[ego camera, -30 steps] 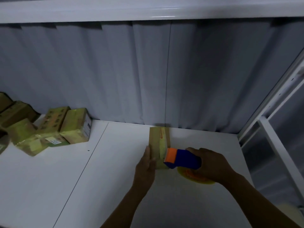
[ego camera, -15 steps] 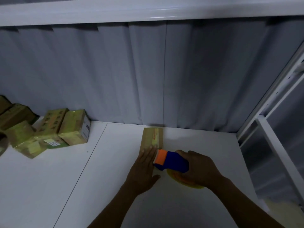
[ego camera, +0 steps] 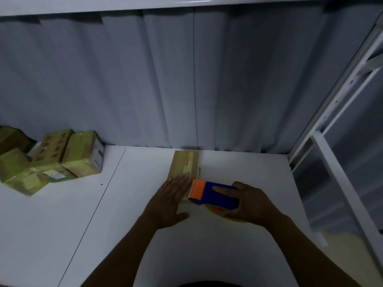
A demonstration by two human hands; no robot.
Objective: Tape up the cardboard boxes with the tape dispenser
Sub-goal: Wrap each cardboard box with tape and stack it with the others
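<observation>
- I have the cardboard box (ego camera: 185, 164) in the middle of the white table (ego camera: 62, 214). It is narrow and lies flat, running lengthwise away from me, with its far end just short of the grey curtain (ego camera: 165, 79).
- A pale yellowish strip of tape runs along the top of the box. I cannot read the red print beside it.
- The left hand (ego camera: 170, 200) lies palm down on the near end of the box. Its fingers (ego camera: 179, 181) are straight and pressed together, pointing away from me, and the thumb sticks out to the side, low over the table.
- The right hand (ego camera: 251, 204) grips the tape dispenser (ego camera: 215, 194). The fingers are curled round its blue body, and one finger lies straight along the top.
- The dispenser's orange end points left and sits at the near right corner of the box, just beside the left hand. I cannot tell whether it is touching the cardboard.
- The yellow tape roll (ego camera: 234, 217) shows under the blue body and the right hand. It is low over the table and mostly hidden.
- A heap of boxes (ego camera: 83, 154), wrapped in yellowish tape, sits at the far left of the table against the curtain, well apart from both hands. One box carries a white label facing me.
- A white metal frame (ego camera: 331, 162) stands along the right edge of the table, and a white shelf (ego camera: 103, 5) runs overhead.
</observation>
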